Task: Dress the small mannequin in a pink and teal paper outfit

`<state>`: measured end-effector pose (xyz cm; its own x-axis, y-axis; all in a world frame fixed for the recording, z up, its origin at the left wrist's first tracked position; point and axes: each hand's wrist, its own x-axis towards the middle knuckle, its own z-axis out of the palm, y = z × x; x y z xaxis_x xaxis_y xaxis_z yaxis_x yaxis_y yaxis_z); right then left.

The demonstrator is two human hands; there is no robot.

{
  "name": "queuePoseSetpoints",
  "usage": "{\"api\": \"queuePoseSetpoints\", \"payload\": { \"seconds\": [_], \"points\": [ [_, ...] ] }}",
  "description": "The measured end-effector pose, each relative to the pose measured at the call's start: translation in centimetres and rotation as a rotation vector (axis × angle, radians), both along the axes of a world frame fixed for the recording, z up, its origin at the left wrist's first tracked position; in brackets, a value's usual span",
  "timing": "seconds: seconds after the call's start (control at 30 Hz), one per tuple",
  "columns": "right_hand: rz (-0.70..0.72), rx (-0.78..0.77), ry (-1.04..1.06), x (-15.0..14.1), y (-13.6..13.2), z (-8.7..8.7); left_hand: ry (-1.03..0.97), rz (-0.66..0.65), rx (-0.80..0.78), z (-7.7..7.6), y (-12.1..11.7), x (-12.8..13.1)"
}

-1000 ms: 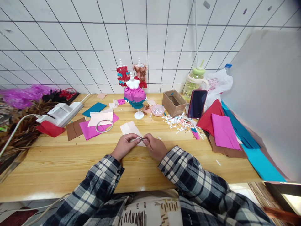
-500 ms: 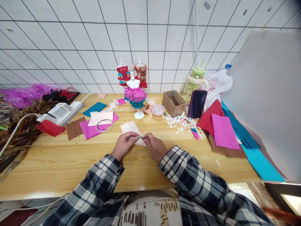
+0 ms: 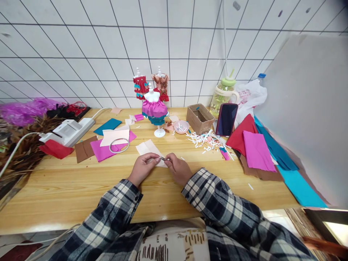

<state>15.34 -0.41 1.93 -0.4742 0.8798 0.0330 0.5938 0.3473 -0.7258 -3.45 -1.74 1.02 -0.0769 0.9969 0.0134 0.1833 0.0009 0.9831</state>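
Close together at the front middle of the table, my left hand and my right hand both have their fingertips pinched. A thin dark metal tool, perhaps tweezers, spans the small gap between them. Its rear end lies in my right fingers, and its other end meets my left thumb and forefinger. Whatever small piece the left fingertips pinch is mostly covered. Under and just behind the hands lies a creased pale pink paper sheet. Beyond it stands a small white dress form wearing a magenta and teal paper dress.
Two more dressed forms stand behind. Right of centre are a pink dish, a cardboard box, white paper scraps, a phone and a bottle. Coloured paper lies far right. Leftward are a ring and a power strip.
The view has shifted slightly, so things appear a little further left. My hands keep nearly the same pinch around the metal tool.
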Motion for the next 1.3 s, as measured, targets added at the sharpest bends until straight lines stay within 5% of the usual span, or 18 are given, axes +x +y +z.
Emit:
{"api": "queuePoseSetpoints", "payload": {
  "seconds": [1.3],
  "points": [
    [0.044,-0.035,0.047,0.35,0.25,-0.26,-0.031,-0.013,-0.040,0.41,-0.01,0.17]
  ]
}}
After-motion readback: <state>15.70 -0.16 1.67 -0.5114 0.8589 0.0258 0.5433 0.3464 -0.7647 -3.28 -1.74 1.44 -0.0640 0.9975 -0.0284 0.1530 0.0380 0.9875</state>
